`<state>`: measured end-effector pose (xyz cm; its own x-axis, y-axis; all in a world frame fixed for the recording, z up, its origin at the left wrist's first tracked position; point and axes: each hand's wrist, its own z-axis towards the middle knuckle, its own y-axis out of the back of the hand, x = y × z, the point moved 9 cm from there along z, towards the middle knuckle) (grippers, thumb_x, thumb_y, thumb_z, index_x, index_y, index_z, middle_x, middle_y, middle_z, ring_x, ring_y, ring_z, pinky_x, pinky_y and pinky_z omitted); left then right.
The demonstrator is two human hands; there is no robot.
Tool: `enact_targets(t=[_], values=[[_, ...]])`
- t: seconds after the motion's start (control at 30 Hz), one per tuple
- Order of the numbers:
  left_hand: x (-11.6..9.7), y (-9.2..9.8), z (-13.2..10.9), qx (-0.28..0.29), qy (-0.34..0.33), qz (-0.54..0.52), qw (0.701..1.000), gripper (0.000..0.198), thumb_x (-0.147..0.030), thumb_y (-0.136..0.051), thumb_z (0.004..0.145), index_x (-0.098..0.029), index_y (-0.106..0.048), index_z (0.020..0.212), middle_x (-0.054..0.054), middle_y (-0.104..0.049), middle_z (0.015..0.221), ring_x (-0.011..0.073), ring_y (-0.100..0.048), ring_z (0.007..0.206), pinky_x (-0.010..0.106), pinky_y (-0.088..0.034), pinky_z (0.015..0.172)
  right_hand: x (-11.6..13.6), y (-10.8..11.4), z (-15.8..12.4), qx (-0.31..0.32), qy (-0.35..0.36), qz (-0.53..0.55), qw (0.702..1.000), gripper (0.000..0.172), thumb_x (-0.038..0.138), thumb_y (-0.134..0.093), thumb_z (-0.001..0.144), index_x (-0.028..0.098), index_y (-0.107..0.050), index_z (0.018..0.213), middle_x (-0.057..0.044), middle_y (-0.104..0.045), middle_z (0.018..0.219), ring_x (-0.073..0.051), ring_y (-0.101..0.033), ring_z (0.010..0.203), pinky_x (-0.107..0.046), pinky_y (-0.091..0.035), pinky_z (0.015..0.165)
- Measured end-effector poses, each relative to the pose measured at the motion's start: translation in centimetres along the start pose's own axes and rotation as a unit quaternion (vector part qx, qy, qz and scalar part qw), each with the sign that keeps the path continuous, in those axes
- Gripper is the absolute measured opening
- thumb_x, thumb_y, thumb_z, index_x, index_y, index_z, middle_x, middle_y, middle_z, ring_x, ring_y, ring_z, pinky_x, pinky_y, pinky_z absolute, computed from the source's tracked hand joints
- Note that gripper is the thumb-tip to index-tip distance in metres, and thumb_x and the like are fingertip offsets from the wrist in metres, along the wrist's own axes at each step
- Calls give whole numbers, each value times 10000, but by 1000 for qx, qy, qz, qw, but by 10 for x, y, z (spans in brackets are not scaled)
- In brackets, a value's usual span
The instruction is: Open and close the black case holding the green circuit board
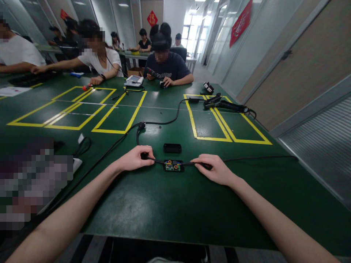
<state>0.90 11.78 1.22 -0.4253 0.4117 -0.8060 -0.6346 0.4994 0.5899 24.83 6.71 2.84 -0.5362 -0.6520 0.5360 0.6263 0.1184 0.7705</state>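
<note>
On the green table (pixel 131 204) lies an opened black case (pixel 173 166) with a circuit board and copper-coloured coils inside. My left hand (pixel 137 157) is closed on the black cable at the case's left side. To the right of the case, my right hand (pixel 215 168) pinches the other black cable (pixel 260 158), which runs off to the right. Just beyond the board, a black cover (pixel 172 148) rests with its hollow side up, apart from both hands.
A long black cable (pixel 109 148) with a plug crosses the table on the left. Yellow tape (pixel 214 139) marks rectangles further off. Black tool-like parts (pixel 227 106) lie at the back right. Across the table, a person (pixel 175 65) holds a dark tool; others sit at left.
</note>
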Motion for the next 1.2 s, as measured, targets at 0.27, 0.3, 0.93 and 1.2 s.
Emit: enact_targets(t=[0.27,0.3,0.93,1.2], values=[[1,-2,-1,-9,1,-12,1000,199,-341,-702,804,-163,-642,737,2,-624,785,153,-585,771,272,-462,756,2,3,0,-9,9,9,1000,228,203,-556,968,197,-778,1016,-56,-745,812,-168,-683,702,-280,-528,643],[0,-2,-1,-10,0,-11,1000,206,-342,-704,804,-162,-639,728,0,-617,775,147,-576,754,266,-457,740,2,3,0,-11,12,9,1000,226,197,-558,963,196,-778,1012,-55,-746,814,-169,-686,704,-281,-529,643],[-35,-28,-3,-68,-88,71,991,141,-231,-634,942,-182,-766,945,34,-709,852,147,-646,758,252,-483,700,21,-15,2,-18,96,-54,994,222,225,-562,1031,199,-770,1105,-91,-764,972,-203,-719,864,-337,-588,745],[-45,-35,-4,-52,-132,153,978,240,-239,-518,1011,-174,-672,839,36,-642,830,159,-611,779,260,-481,713,33,-22,3,28,128,-165,978,247,187,-505,1044,174,-748,1006,-93,-748,972,-193,-668,839,-333,-503,720]])
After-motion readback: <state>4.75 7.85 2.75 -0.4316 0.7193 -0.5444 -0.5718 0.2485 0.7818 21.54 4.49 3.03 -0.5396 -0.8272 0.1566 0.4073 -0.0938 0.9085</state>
